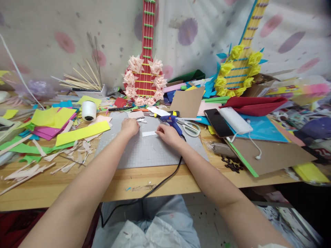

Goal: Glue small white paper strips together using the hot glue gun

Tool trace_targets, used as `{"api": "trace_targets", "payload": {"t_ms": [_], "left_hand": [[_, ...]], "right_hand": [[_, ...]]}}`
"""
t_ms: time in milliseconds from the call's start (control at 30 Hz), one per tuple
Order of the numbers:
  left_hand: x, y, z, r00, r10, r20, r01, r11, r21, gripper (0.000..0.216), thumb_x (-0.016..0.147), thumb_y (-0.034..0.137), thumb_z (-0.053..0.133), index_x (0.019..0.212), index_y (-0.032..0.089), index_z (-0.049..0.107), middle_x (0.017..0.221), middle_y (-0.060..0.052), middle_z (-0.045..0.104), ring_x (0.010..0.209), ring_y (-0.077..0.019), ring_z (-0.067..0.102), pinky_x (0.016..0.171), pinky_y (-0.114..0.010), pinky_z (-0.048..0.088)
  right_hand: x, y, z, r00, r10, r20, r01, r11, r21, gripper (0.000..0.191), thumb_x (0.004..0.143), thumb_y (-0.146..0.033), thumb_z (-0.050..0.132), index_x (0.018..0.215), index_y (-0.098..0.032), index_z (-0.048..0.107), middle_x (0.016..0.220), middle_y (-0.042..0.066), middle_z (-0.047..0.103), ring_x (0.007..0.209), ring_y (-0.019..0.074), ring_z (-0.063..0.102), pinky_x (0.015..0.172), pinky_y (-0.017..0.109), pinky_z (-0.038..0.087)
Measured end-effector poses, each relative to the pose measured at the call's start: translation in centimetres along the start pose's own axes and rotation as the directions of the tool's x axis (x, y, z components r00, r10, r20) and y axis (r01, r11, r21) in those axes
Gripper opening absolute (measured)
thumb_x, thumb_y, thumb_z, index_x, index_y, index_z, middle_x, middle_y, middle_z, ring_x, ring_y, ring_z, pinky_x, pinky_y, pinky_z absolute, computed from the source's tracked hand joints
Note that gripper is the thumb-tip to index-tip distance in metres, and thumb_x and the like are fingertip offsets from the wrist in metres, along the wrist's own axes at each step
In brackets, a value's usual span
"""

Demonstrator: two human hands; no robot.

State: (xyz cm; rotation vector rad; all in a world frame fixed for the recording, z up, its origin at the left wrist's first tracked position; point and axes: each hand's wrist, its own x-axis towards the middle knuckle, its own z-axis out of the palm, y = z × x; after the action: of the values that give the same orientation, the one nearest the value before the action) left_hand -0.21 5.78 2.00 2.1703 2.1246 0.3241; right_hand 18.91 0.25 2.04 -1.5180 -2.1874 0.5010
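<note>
On the grey cutting mat (139,155), a small white paper strip (149,134) lies between my hands. My right hand (168,134) pinches the right end of that strip with closed fingertips. To its left, my left hand (130,126) rests on the mat with curled fingers, beside some small white pieces (142,121). What those fingers hold, if anything, is hidden. A blue glue gun (172,123) lies just beyond my right hand, and its black cord runs off the table's front edge. Scissors with pale handles (191,128) are right of it.
A red paper guitar (147,77) and a yellow one (239,74) stand at the back. White tape roll (89,111), yellow paper strip (82,133) and scraps lie left. Phone (218,122), white power bank (236,120) and cardboard (274,155) lie right.
</note>
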Motion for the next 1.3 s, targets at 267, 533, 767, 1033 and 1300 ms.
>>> {"api": "trace_targets", "payload": {"t_ms": [267,533,767,1033,1300], "left_hand": [[-0.5,-0.4,-0.8,0.996,0.084,0.040,-0.085,0.995,0.042,0.015,0.072,0.025,0.052,0.077,0.017,0.064,0.087,-0.015,0.065,0.087,-0.0266,0.058,0.075,-0.034,0.042],[-1.0,-0.9,-1.0,0.969,0.234,0.074,-0.242,0.962,0.123,0.017,0.075,0.026,0.047,0.077,0.017,0.062,0.088,-0.015,0.063,0.091,-0.0266,0.056,0.079,-0.035,0.040],[-1.1,-1.7,-0.9,0.951,0.282,0.127,-0.302,0.935,0.188,0.025,0.080,0.028,0.040,0.087,0.015,0.060,0.099,-0.016,0.062,0.098,-0.0267,0.054,0.085,-0.035,0.038],[-1.6,-2.0,-2.1,0.991,0.100,0.087,-0.103,0.994,0.038,0.027,0.082,0.031,0.036,0.094,0.016,0.056,0.090,-0.015,0.064,0.086,-0.0273,0.059,0.072,-0.035,0.041],[-3.0,-0.3,-0.7,0.980,-0.096,-0.175,0.017,0.915,-0.403,0.023,0.083,0.020,0.032,0.093,0.019,0.053,0.102,-0.010,0.059,0.098,-0.0218,0.054,0.082,-0.033,0.039]], "right_hand": [[0.7,-0.8,1.4,0.984,-0.175,-0.027,0.169,0.974,-0.147,0.025,0.080,-0.020,0.050,0.103,-0.015,0.055,0.106,0.008,0.059,0.100,0.0169,0.048,0.090,0.029,0.033],[0.7,-1.4,1.3,1.000,0.021,-0.017,-0.025,0.966,-0.259,0.025,0.080,-0.029,0.048,0.102,-0.018,0.054,0.103,0.010,0.058,0.094,0.0219,0.054,0.078,0.033,0.041],[1.3,-2.0,1.4,0.990,0.139,0.007,-0.133,0.958,-0.252,0.021,0.079,-0.029,0.046,0.097,-0.020,0.053,0.100,0.009,0.062,0.090,0.0242,0.058,0.071,0.034,0.042],[1.8,-2.4,1.3,0.984,0.174,-0.032,-0.177,0.964,-0.201,0.018,0.079,-0.028,0.046,0.093,-0.020,0.054,0.098,0.007,0.063,0.088,0.0221,0.058,0.070,0.031,0.041],[0.5,-1.3,-0.8,0.999,-0.024,0.030,0.029,0.982,-0.189,0.016,0.080,-0.024,0.046,0.089,-0.020,0.059,0.096,0.006,0.063,0.088,0.0180,0.055,0.072,0.027,0.038]]}}
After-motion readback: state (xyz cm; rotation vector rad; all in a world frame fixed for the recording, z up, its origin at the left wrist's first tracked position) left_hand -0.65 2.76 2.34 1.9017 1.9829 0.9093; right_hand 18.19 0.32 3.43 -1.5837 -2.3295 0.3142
